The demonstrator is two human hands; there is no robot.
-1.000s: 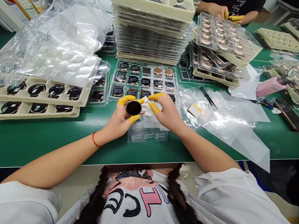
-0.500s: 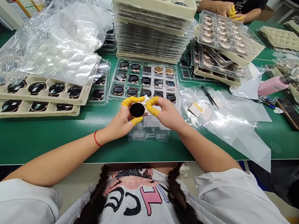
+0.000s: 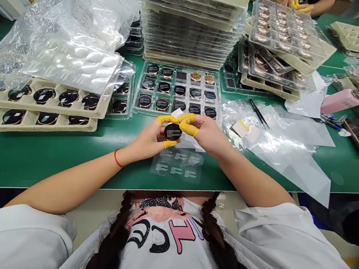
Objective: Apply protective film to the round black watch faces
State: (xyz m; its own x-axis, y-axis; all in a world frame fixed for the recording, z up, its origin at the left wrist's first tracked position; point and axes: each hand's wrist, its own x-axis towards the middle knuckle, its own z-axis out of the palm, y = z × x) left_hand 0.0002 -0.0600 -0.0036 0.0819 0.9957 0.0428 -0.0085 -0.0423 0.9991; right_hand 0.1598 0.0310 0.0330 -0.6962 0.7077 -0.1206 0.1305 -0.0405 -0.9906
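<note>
A round black watch face [image 3: 171,133] with white printed text is between the yellow-cot-covered fingertips of my left hand [image 3: 146,139]. That hand grips it from the left, fingers above and thumb below. My right hand [image 3: 212,135], also in yellow finger cots, has thumb and fingers pinched together at the face's upper right edge, apparently on the edge of a clear printed film. A clear sheet of round printed films [image 3: 177,164] lies just below my hands. Behind them, a clear plastic tray [image 3: 219,97] holds several watches with printed faces and two showing gold-coloured parts.
A tall stack of trays [image 3: 190,36] rises behind. Cream trays with watches [image 3: 102,109] and plastic wrap [image 3: 67,22] stand left. To the right are tweezers [image 3: 258,112], clear film scraps [image 3: 293,147], a pink bottle [image 3: 340,101] and stacked watch trays [image 3: 283,39]. A co-worker's hands [image 3: 301,4] show at the back.
White text now shows on the watch face, which was plain black before. Both hands have shifted slightly right, and more of the clear sheet below them is visible. The camera view has shifted a little.
</note>
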